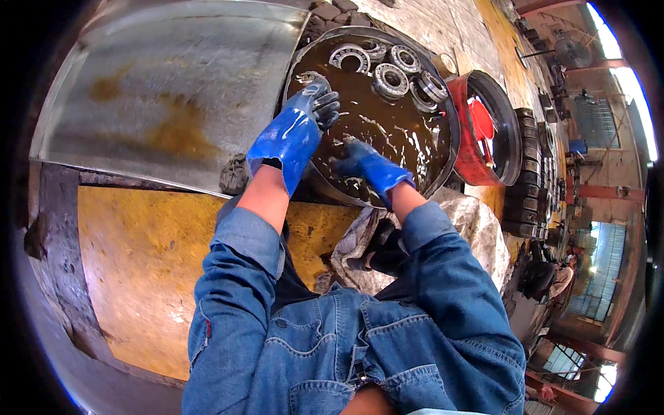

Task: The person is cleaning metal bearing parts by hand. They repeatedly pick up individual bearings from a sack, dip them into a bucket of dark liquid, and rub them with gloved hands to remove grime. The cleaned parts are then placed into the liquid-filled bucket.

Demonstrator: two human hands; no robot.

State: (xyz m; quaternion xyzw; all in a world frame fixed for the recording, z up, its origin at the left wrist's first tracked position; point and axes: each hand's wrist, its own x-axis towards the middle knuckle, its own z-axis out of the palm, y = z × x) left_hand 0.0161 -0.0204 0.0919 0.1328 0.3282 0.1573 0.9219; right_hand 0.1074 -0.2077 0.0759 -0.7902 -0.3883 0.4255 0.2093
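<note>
A round metal tub (453, 149) of dark brown liquid stands in front of me. My left hand (312, 105), in a blue glove with dark fingers, is over the tub's left side. Its fingers are curled against a steel bearing (309, 77), which the glove partly hides. My right hand (361, 160), gloved the same way, is low at the near side of the liquid. Its fingers look apart with nothing visible in them, though the tips are hard to see. Several roller bearings (391, 81) sit together at the tub's far right, partly in the liquid.
A wide metal tray (200, 41) with brown stains lies left of the tub. At the right stands a red-sided round basin (470, 149) with a red scoop (480, 119) inside. Stacked dark metal parts (523, 176) are beyond it. A dirty rag (234, 174) lies by the tray's corner.
</note>
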